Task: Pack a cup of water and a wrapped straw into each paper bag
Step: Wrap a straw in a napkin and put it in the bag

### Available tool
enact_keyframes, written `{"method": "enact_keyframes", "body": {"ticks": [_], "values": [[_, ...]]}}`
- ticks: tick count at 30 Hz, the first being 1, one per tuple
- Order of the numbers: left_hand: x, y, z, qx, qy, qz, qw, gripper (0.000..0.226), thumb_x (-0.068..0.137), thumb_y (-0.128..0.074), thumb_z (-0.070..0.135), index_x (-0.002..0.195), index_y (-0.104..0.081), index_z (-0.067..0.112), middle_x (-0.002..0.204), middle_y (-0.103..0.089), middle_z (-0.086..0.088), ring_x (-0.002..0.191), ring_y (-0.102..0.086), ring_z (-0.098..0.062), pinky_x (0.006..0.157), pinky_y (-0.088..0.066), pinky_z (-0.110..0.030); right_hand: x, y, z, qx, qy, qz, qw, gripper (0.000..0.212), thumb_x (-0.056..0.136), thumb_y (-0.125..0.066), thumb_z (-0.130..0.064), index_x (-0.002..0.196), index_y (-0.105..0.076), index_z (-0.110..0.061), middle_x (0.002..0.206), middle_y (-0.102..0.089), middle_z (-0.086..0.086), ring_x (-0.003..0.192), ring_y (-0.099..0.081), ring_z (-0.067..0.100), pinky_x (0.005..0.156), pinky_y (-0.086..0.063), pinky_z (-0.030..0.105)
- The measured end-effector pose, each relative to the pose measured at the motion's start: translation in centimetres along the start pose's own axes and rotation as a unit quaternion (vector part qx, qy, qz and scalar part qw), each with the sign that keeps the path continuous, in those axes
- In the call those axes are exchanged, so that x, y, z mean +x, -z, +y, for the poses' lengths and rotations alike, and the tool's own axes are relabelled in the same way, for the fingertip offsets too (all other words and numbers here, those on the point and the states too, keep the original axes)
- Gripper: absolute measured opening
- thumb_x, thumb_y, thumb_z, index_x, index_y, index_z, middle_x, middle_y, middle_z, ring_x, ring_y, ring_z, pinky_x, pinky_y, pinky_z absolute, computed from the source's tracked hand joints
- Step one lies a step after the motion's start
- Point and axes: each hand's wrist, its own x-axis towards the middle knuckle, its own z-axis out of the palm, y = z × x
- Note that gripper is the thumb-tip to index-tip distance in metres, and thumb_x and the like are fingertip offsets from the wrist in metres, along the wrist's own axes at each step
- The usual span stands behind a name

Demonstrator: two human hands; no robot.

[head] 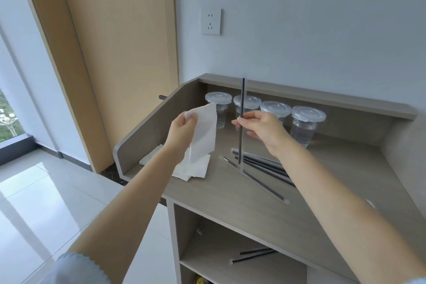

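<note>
My left hand [182, 129] grips the top of a white paper bag [204, 131], which hangs folded above the counter. My right hand [260, 128] pinches a dark wrapped straw [242, 99] and holds it upright beside the bag. Several lidded clear cups of water [304, 127] stand in a row against the counter's back wall, partly hidden behind my hands. More wrapped straws [262, 166] lie on the counter below my right hand. Further white paper bags [196, 168] lie flat under the held one.
The grey counter [230, 196] has raised side and back walls. Below it, an open shelf [219, 260] holds a few loose straws [253, 255]. A wooden door [119, 53] is on the left and a wall socket [211, 21] above the counter.
</note>
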Motion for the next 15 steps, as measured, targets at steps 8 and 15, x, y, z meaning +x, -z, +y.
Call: {"method": "enact_keyframes", "body": {"ticks": [8, 15], "values": [[-0.9, -2.3, -0.1, -0.208, 0.072, -0.130, 0.967, 0.036, 0.103, -0.035, 0.030, 0.131, -0.049, 0.012, 0.102, -0.062, -0.007, 0.088, -0.062, -0.025, 0.050, -0.053, -0.033, -1.2, 0.2, 0.5, 0.181, -0.053, -0.051, 0.981, 0.010, 0.084, -0.066, -0.009, 0.081, -0.061, -0.018, 0.085, -0.068, 0.000, 0.081, -0.061, 0.016, 0.076, -0.048, 0.032], [-1.3, -3.6, -1.3, -0.213, 0.075, -0.160, 0.961, 0.039, 0.103, -0.038, 0.032, 0.132, -0.051, 0.009, 0.126, -0.061, -0.013, 0.111, -0.060, -0.027, 0.091, -0.051, -0.039, -2.0, 0.5, 1.8, 0.163, -0.048, 0.043, 0.984, 0.014, 0.082, -0.067, 0.002, 0.079, -0.062, -0.011, 0.077, -0.066, 0.003, 0.073, -0.061, 0.018, 0.078, -0.051, 0.032]]}}
